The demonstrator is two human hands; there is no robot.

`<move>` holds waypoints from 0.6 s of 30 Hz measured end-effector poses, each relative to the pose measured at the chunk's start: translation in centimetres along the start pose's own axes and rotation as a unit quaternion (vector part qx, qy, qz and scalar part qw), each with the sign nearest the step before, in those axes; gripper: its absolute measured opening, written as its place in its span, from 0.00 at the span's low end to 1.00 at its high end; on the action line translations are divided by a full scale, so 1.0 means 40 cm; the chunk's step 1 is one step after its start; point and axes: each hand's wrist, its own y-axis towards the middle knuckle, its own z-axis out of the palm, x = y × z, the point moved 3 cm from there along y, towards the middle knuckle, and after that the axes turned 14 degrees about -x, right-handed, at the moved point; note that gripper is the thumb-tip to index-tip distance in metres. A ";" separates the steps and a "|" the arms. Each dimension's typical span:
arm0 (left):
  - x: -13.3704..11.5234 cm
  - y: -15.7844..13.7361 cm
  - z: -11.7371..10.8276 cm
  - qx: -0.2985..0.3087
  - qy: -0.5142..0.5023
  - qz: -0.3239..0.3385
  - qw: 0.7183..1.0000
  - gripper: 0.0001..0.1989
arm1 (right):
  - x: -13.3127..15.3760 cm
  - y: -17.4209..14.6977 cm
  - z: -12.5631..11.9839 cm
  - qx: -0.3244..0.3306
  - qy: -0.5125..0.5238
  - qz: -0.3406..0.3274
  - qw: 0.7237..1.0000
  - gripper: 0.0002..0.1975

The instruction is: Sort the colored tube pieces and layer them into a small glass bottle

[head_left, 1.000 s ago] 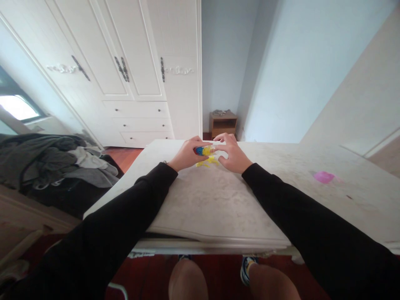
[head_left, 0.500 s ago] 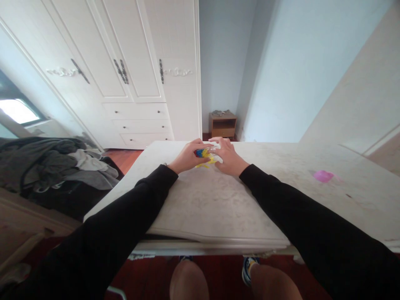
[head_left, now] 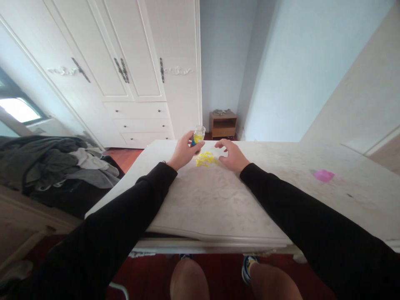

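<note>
My left hand (head_left: 185, 152) is wrapped round a small clear jar (head_left: 198, 132) near the far edge of the table. The jar stands nearly upright with its open mouth up; yellow bits show inside, with blue and some dark colour lower down. Several small yellow pieces (head_left: 205, 158) lie scattered on the tabletop between my hands. My right hand (head_left: 231, 155) is just right of them, fingers curved and apart, with nothing visible in it. The palm side of my left hand hides part of the jar.
The white, stained table (head_left: 218, 208) spreads out to the right, where a pink object (head_left: 324, 176) lies. A pile of dark and grey clothes (head_left: 71, 166) is at the left. Beyond the table stand a white wardrobe (head_left: 140, 83) and a small wooden nightstand (head_left: 223, 124).
The jar has gone from lying tilted between both hands to nearly upright in my left hand. My right hand has come off it and moved right, and the yellow pieces now show on the table.
</note>
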 end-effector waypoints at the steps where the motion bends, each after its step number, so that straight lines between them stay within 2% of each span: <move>1: 0.003 0.002 -0.001 -0.012 -0.002 -0.011 1.000 0.10 | -0.016 -0.004 0.011 0.025 -0.012 0.017 0.999 0.19; 5: 0.009 0.003 -0.004 -0.046 -0.007 -0.046 0.998 0.12 | -0.044 -0.015 0.047 0.094 -0.069 0.030 0.993 0.18; 9: 0.011 0.000 0.001 -0.036 -0.032 -0.068 0.997 0.13 | -0.030 -0.013 0.067 0.090 -0.059 0.032 0.994 0.08; 12: 0.012 0.001 0.000 -0.040 0.006 -0.023 0.999 0.12 | -0.018 -0.011 0.076 0.082 -0.044 0.020 0.995 0.02; 15: 0.010 0.003 -0.005 -0.040 0.066 0.036 0.996 0.16 | -0.013 -0.009 0.078 0.078 -0.038 0.003 0.996 0.05; 18: 0.010 0.003 -0.010 -0.027 0.093 0.044 0.994 0.19 | -0.014 -0.004 0.070 0.060 -0.022 0.001 0.998 0.06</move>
